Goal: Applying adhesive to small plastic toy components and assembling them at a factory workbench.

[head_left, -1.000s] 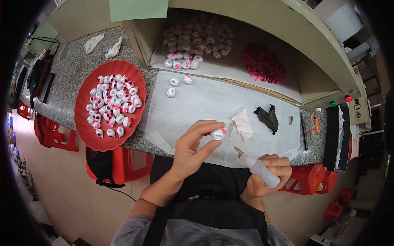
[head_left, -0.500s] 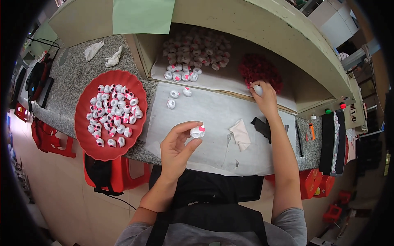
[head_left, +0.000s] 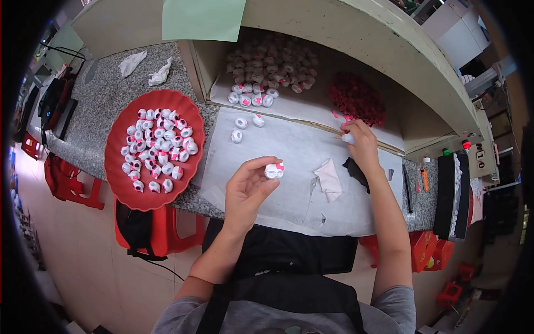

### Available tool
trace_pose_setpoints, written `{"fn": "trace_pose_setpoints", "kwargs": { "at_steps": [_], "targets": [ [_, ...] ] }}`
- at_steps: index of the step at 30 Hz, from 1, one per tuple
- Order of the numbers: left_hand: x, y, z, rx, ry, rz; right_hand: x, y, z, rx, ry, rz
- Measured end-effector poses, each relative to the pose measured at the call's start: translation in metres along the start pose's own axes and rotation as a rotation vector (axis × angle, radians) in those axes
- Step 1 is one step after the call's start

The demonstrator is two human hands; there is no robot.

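From afar, I watch the left hand [head_left: 245, 192] pinch a white bead [head_left: 273, 171] above the paper sheet [head_left: 295, 203], while the right hand [head_left: 364, 150], curled around a bottle [head_left: 348, 138], hovers beside pink pieces [head_left: 356, 97].

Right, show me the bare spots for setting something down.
The sheet is bare beyond the left hand, between three loose beads and the cloth; so is the granite between tissues and plate. Crowded: the plate, the bead pile and the red heap.
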State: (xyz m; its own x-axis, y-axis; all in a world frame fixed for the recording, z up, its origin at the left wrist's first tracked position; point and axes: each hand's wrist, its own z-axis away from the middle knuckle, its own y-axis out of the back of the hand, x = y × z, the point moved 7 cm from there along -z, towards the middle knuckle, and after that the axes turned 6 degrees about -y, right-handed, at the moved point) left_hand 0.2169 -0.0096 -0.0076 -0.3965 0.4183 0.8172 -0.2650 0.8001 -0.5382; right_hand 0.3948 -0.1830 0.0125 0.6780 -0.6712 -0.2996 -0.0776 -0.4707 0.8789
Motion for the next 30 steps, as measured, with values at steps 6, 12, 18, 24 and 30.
{"fn": "trace_pose_setpoints", "kwargs": {
  "at_steps": [6, 12, 18, 24, 30],
  "targets": [
    [-0.005, -0.007, 0.005, -0.030, 0.035, 0.046, -0.009, 0.015, 0.011, 0.111, -0.082, -0.162],
    [-0.010, -0.021, 0.009, -0.066, 0.079, 0.091, -0.064, 0.008, 0.048, -0.147, -0.429, -0.918],
    [-0.020, -0.038, 0.017, -0.192, 0.126, 0.125, -0.091, -0.008, 0.071, -0.133, -0.529, -1.263],
    [-0.019, -0.038, 0.021, -0.181, 0.154, 0.186, -0.085, -0.020, 0.084, -0.032, -0.620, -1.413],
    [-0.012, -0.030, 0.020, -0.173, 0.080, 0.024, -0.082, -0.004, 0.092, 0.070, -0.647, -1.482]
  ]
}}
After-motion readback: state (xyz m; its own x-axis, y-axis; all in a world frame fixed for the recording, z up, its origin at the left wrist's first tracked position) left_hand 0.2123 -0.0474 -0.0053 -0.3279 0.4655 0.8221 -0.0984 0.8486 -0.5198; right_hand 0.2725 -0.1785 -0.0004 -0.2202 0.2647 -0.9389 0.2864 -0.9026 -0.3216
